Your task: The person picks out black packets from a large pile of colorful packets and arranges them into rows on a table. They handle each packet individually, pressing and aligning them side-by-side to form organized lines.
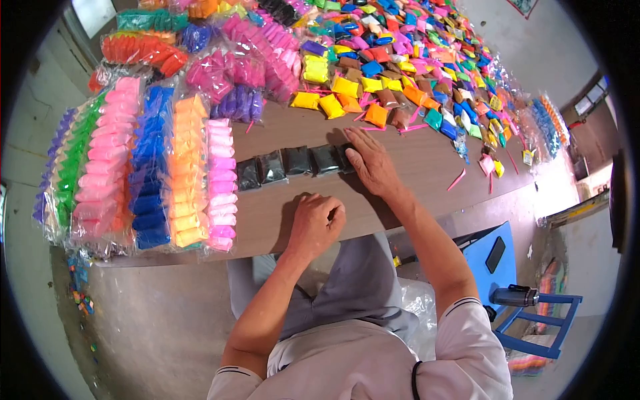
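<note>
A row of several black packets (297, 161) in clear wrap lies across the brown table (273, 213). My right hand (372, 162) rests at the row's right end, fingers stretched out and lying flat over the last packet, partly hiding it. Below the middle of the row, my left hand (318, 223) is curled on the table near the front edge, touching none of the packets. Its fingers are bent under, and nothing shows in them.
Strips of pink packets (223, 180), orange packets (189, 167) and blue packets (151, 167) stand at the left. A large heap of loose coloured packets (400, 53) covers the back. A blue stool (503, 250) with a phone (495, 255) and flask (515, 296) stands lower right.
</note>
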`<state>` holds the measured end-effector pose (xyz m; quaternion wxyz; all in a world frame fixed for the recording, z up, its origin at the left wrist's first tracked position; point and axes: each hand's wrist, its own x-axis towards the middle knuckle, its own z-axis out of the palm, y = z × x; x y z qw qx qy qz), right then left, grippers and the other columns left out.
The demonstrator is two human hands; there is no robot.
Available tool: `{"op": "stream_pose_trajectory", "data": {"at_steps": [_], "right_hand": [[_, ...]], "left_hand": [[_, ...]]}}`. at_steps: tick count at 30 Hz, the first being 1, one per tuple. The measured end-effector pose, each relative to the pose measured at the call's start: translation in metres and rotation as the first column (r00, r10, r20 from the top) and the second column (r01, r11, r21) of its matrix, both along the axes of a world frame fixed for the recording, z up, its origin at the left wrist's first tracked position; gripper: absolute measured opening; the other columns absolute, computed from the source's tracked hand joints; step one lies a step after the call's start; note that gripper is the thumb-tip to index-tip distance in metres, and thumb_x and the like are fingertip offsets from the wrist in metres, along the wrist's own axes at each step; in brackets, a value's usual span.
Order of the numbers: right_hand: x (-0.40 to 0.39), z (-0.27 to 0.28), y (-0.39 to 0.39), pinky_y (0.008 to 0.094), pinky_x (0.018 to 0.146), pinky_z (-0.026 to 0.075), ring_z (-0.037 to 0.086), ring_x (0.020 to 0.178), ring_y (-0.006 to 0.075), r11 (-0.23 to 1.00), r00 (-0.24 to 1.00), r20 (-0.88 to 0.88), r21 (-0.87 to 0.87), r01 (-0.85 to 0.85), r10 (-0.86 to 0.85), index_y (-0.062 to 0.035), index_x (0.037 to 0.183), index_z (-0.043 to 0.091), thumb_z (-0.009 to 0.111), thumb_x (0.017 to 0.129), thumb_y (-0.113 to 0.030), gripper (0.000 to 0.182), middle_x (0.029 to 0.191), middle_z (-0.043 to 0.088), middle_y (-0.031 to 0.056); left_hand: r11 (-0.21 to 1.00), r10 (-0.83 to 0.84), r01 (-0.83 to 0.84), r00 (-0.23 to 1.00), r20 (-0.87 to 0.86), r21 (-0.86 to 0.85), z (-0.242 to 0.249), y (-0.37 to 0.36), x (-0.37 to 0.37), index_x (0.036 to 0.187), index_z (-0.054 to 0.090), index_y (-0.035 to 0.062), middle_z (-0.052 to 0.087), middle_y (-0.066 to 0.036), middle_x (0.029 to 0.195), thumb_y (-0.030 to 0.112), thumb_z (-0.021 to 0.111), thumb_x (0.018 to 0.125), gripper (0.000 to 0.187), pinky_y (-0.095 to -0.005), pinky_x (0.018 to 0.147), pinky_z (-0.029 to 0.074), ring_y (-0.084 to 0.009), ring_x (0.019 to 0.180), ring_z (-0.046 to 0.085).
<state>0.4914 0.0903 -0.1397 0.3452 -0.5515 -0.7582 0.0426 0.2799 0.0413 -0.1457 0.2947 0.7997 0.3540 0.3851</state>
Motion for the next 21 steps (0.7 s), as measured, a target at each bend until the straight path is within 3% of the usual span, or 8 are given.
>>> {"op": "stream_pose_trajectory", "data": {"at_steps": [2,5,9,10,17,19,21], "right_hand": [[-0.008,0.009,-0.002,0.0463,0.112,0.035,0.043,0.136,0.0399,1.0,0.995,0.1,0.02,-0.024,0.022,-0.0035,0.14,0.049,0.05,0.102,-0.029,0.046,0.143,0.051,0.02],[-0.019,0.007,0.008,0.0462,0.111,0.035,0.044,0.135,0.0402,0.996,0.995,0.08,0.065,-0.058,0.052,-0.005,0.138,0.051,0.052,0.1,-0.028,0.044,0.142,0.052,0.0188],[-0.018,0.011,0.018,0.0453,0.101,0.042,0.056,0.117,0.0377,0.987,0.996,-0.086,0.155,0.033,-0.02,-0.0025,0.118,0.061,0.057,0.097,-0.022,0.029,0.122,0.062,0.0182],[-0.014,0.009,0.022,0.0446,0.094,0.045,0.059,0.107,0.0365,0.966,0.994,-0.095,0.245,0.076,-0.054,-0.0017,0.11,0.064,0.059,0.094,-0.016,0.022,0.113,0.066,0.0173],[0.076,0.004,0.025,0.0456,0.086,0.046,0.059,0.095,0.0366,0.947,0.968,-0.16,0.23,0.225,-0.191,-0.0015,0.098,0.064,0.06,0.086,-0.004,0.013,0.098,0.066,0.0167],[0.112,0.009,0.022,0.048,0.082,0.047,0.059,0.092,0.039,0.92,0.933,-0.247,0.225,0.32,-0.263,-0.002,0.094,0.063,0.06,0.084,-0.004,0.011,0.095,0.065,0.0191],[0.155,0.009,0.025,0.0498,0.077,0.049,0.061,0.089,0.0413,0.814,0.826,-0.198,0.162,0.558,-0.528,-0.0031,0.094,0.065,0.062,0.083,-0.007,0.012,0.093,0.065,0.0216]], "left_hand": [[1.0,-0.008,0.008,1.0,0.002,-0.001,0.0,0.0,0.002,0.08,0.062,0.004,0.062,-0.01,0.07,0.009,0.062,0.082,0.006,-0.0419,0.075,0.044,-0.0298,0.074,0.059],[0.999,-0.025,0.025,1.0,0.0,0.026,-0.001,0.0,0.001,0.079,0.062,0.004,0.061,-0.011,0.071,0.01,0.062,0.083,0.007,-0.0424,0.075,0.043,-0.0308,0.075,0.058],[0.999,0.025,-0.025,1.0,-0.008,0.049,0.002,-0.001,0.003,0.079,0.062,0.0047,0.062,-0.01,0.071,0.01,0.063,0.084,0.007,-0.0439,0.075,0.043,-0.0317,0.075,0.058],[0.998,-0.005,0.005,1.0,0.001,0.059,0.002,-0.002,0.004,0.079,0.062,0.0047,0.062,-0.01,0.071,0.01,0.063,0.084,0.007,-0.0439,0.075,0.043,-0.0317,0.075,0.058],[0.999,0.009,-0.008,0.999,-0.04,0.032,0.004,-0.003,0.006,0.08,0.064,0.0036,0.063,-0.011,0.075,0.009,0.062,0.084,0.008,-0.0433,0.076,0.042,-0.032,0.076,0.057],[0.999,0.033,-0.031,0.997,-0.074,0.03,0.003,-0.003,0.006,0.08,0.064,0.0034,0.063,-0.012,0.076,0.009,0.062,0.084,0.008,-0.0437,0.076,0.042,-0.0326,0.077,0.057],[0.999,0.021,-0.017,0.995,-0.1,0.036,0.002,-0.002,0.007,0.08,0.063,0.0035,0.063,-0.011,0.076,0.009,0.062,0.084,0.007,-0.0436,0.076,0.042,-0.0328,0.078,0.057]]}}
